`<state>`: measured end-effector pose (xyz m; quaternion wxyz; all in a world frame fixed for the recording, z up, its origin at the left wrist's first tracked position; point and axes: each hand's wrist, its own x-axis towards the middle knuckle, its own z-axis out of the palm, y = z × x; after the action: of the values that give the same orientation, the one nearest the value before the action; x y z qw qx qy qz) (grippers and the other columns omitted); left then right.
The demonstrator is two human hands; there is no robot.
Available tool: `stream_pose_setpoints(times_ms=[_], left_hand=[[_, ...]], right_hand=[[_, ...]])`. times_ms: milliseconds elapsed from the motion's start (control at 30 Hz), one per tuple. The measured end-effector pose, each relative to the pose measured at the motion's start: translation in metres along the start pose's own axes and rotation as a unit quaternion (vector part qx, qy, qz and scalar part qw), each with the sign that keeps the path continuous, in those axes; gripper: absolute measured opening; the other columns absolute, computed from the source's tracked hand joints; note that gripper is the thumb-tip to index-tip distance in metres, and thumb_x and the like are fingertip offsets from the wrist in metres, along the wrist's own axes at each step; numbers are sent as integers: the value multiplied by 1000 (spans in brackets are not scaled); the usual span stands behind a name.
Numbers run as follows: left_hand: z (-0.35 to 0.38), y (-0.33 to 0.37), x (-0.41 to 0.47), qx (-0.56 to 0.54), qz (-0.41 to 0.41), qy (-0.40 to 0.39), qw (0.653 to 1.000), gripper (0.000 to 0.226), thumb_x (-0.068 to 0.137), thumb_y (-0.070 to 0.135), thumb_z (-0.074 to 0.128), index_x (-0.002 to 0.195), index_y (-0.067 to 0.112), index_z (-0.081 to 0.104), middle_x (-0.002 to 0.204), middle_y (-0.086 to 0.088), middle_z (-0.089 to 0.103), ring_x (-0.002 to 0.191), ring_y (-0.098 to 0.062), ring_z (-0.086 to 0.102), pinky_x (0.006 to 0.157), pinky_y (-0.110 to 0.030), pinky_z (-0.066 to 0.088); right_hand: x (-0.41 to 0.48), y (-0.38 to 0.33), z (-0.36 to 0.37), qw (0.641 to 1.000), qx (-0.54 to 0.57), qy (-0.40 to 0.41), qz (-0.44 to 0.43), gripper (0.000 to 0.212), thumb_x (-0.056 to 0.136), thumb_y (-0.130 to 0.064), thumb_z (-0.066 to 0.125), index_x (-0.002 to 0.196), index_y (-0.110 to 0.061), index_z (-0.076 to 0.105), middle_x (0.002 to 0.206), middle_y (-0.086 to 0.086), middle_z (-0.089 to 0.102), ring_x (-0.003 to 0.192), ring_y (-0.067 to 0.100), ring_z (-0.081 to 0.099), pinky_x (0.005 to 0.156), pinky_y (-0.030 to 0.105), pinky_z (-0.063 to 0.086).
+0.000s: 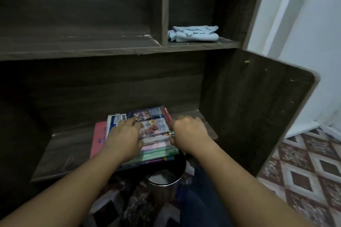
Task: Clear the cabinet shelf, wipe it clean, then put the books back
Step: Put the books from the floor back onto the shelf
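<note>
A stack of books (155, 127) with colourful covers lies flat on the lower cabinet shelf (70, 153), its near end sticking out over the shelf's front edge. A pink book (98, 138) sits at the stack's left side. My left hand (125, 138) rests on top of the stack with fingers spread over the top cover. My right hand (188, 132) grips the stack's right edge, fingers curled over it and thumb at the side. A light blue cloth (193, 33) lies crumpled in the upper right compartment.
The upper left shelf (73, 46) is bare dark wood. A round metal bin (164, 178) stands on the floor below the stack. The cabinet's right side panel (267, 107) juts forward. Patterned tile floor (304, 171) lies to the right.
</note>
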<state>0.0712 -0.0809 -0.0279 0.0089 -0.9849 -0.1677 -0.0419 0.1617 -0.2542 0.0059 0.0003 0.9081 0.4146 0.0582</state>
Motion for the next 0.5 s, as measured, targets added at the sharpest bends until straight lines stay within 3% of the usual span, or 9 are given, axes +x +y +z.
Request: stream_pose_setpoints(times_ms=[133, 267, 400, 500], left_hand=[[10, -36, -2, -10, -18, -25, 999, 59, 88, 39, 54, 142, 25, 35, 137, -2, 40, 127, -23, 39, 102, -35, 40], [20, -54, -2, -42, -46, -54, 997, 56, 85, 38, 57, 137, 24, 42, 133, -1, 43, 125, -25, 42, 100, -38, 42], [38, -68, -4, -78, -70, -99, 990, 65, 82, 44, 61, 139, 26, 39, 135, 0, 39, 126, -25, 42, 102, -40, 42], [45, -74, -2, -110, -72, -86, 988, 68, 83, 45, 63, 142, 26, 37, 139, 1, 36, 129, -23, 41, 104, -40, 40]], right_hand=[[40, -28, 22, 999, -7, -12, -38, 40, 90, -36, 58, 127, -20, 55, 129, 8, 50, 121, 29, 44, 96, 42, 37], [59, -36, 43, 999, 9, -32, -36, 42, 89, -32, 58, 129, -23, 52, 135, 5, 43, 127, 28, 38, 100, 42, 34], [66, -31, 64, 997, 36, -66, -19, 54, 85, -33, 62, 136, -29, 44, 142, 3, 36, 132, 27, 33, 102, 42, 33], [68, -25, 76, 996, 37, -83, -25, 67, 83, -39, 63, 143, -35, 35, 149, 0, 29, 137, 24, 27, 106, 40, 30]])
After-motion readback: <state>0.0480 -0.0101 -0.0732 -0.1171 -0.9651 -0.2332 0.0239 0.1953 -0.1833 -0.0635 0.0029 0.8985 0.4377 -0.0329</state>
